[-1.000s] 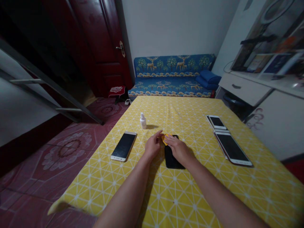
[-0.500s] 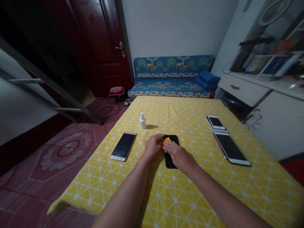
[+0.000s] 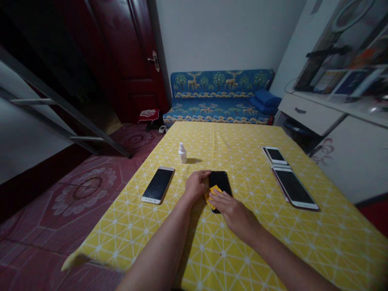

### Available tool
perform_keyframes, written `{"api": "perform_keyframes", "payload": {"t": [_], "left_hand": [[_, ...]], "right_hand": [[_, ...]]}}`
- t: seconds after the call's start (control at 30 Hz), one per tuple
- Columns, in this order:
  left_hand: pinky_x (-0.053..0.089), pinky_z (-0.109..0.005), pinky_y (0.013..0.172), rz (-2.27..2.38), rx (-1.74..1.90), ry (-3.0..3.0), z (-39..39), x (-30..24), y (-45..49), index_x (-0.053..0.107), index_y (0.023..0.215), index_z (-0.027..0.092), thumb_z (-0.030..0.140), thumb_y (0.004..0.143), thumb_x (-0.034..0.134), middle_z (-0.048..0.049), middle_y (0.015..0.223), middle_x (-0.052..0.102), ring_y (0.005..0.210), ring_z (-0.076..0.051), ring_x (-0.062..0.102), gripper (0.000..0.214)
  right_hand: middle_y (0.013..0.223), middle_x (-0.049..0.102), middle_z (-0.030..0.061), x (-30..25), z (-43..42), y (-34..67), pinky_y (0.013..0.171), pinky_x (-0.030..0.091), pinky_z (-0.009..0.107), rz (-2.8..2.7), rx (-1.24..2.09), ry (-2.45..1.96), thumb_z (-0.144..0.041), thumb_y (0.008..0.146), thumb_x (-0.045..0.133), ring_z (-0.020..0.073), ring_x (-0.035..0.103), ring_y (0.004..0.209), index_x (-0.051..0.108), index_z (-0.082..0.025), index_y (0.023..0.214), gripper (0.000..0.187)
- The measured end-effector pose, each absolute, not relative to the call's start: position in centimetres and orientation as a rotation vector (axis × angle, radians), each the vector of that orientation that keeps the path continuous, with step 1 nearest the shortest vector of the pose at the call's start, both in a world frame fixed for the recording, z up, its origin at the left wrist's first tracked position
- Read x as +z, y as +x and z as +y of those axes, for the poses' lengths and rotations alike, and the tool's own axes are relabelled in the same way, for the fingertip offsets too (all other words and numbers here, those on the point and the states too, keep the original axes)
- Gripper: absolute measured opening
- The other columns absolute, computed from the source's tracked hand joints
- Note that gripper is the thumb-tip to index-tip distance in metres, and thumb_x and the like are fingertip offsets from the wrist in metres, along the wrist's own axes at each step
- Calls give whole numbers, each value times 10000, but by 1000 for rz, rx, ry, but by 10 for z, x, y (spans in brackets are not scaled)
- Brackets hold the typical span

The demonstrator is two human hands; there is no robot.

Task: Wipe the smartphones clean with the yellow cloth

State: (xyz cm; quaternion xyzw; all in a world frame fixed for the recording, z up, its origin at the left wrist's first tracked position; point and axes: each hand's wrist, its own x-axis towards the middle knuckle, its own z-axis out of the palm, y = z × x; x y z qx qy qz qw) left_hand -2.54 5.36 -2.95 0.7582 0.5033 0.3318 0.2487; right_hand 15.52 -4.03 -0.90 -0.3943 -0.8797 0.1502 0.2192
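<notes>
A black smartphone [image 3: 220, 180] lies flat on the yellow patterned tablecloth [image 3: 222, 254] in front of me. My left hand [image 3: 196, 185] grips it by its left edge, fingers curled against the upper corner. With the fingers of my right hand [image 3: 233, 207] I press a small yellow cloth [image 3: 216, 189] onto the lower half of the screen. Part of the phone is hidden under that hand and cloth. Left of it rests a white-framed smartphone [image 3: 158, 185] with a dark screen. Beyond stands a small white spray bottle [image 3: 182, 153], upright.
Several phones lie at the right of the table, among them a large white one [image 3: 295, 188] and a smaller white one [image 3: 275, 155]. A blue sofa [image 3: 218, 106] stands past the far edge. A white cabinet [image 3: 348, 133] is on the right, a metal ladder [image 3: 87, 127] on the left.
My right hand and the yellow cloth have slid down the black phone toward me, uncovering its upper screen. My left hand stays at the phone's edge.
</notes>
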Motion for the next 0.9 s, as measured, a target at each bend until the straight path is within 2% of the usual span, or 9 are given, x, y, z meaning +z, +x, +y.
{"api": "perform_keyframes", "payload": {"t": [0.23,0.43,0.63,0.83,0.9], "left_hand": [[434,-374,1041,1349,937,2049,53,-28,-25,688,1193,210,-54,648,460,-43,1243,671,1182,-229,587,646],[438,-371,1024,1375,908,2087,52,-27,-25,678,1208,227,-46,672,457,-35,1247,670,1179,-230,589,640],[447,-369,1011,1364,907,2121,53,-28,-24,682,1196,227,-23,736,472,-40,1246,670,1165,-221,601,564],[460,-362,992,1394,885,2118,53,-27,-22,683,1190,213,-30,744,458,-39,1238,674,1147,-215,614,556],[458,-353,994,1401,880,2117,53,-26,-22,684,1188,214,-29,744,459,-33,1239,674,1147,-211,614,554]], "right_hand": [[1455,494,-31,-14,-60,176,1183,337,439,-2490,402,-1068,60,797,367,153,406,1386,463,-301,1411,719],[1458,488,-45,-19,-72,201,1173,359,430,-2512,379,-1018,55,825,356,144,413,1381,415,-326,1436,722],[1422,530,-44,-25,-58,208,1159,382,449,-2432,434,-1061,7,861,397,162,456,1353,481,-340,1391,640],[1332,613,5,-18,-22,193,1117,436,456,-2247,475,-1167,-130,926,427,204,527,1294,639,-285,1251,417],[1328,614,16,-16,-7,187,1108,446,453,-2210,474,-1200,-139,922,427,214,529,1291,662,-270,1223,403]]}}
